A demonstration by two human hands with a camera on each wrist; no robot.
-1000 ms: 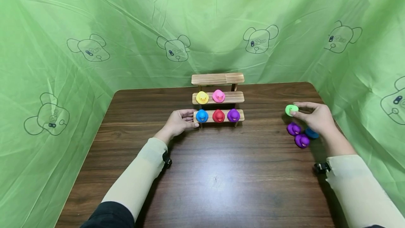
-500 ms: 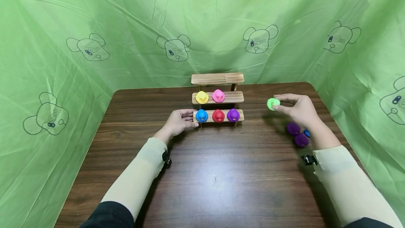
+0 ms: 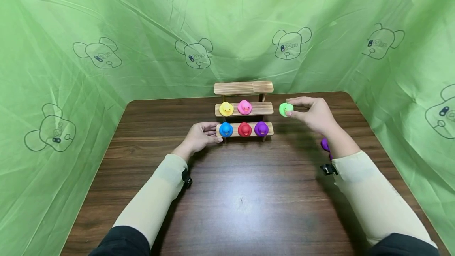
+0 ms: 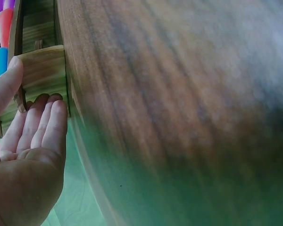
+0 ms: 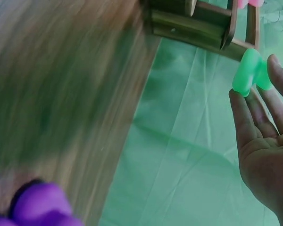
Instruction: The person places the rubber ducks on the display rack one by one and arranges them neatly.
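Note:
A three-tier wooden display stand (image 3: 263, 108) stands at the table's back middle. Its bottom step bears a blue rubber duck (image 3: 226, 129), a red one (image 3: 244, 129) and a purple one (image 3: 261, 128). On the middle step sit a yellow duck (image 3: 226, 109) and a pink duck (image 3: 244, 107); the top step is bare. My left hand (image 3: 199, 136) holds the stand's left end, thumb in front and fingers along its side (image 4: 42, 122). Right of the middle step, my right hand (image 3: 314, 114) pinches a light green rubber duck (image 5: 249, 73) between thumb and fingertips, raised off the table.
Purple ducks (image 3: 325, 144) lie on the brown wooden table (image 3: 241, 192) at the right, partly hidden by my right forearm. One purple duck (image 5: 42, 205) shows large in the right wrist view. Green cloth (image 3: 142, 19) with printed bear heads surrounds the table at the back and sides.
My right hand has carried the green duck leftward and toward the back, from above the loose ducks to beside the stand. The blue duck there is now hidden. My left hand has stayed put.

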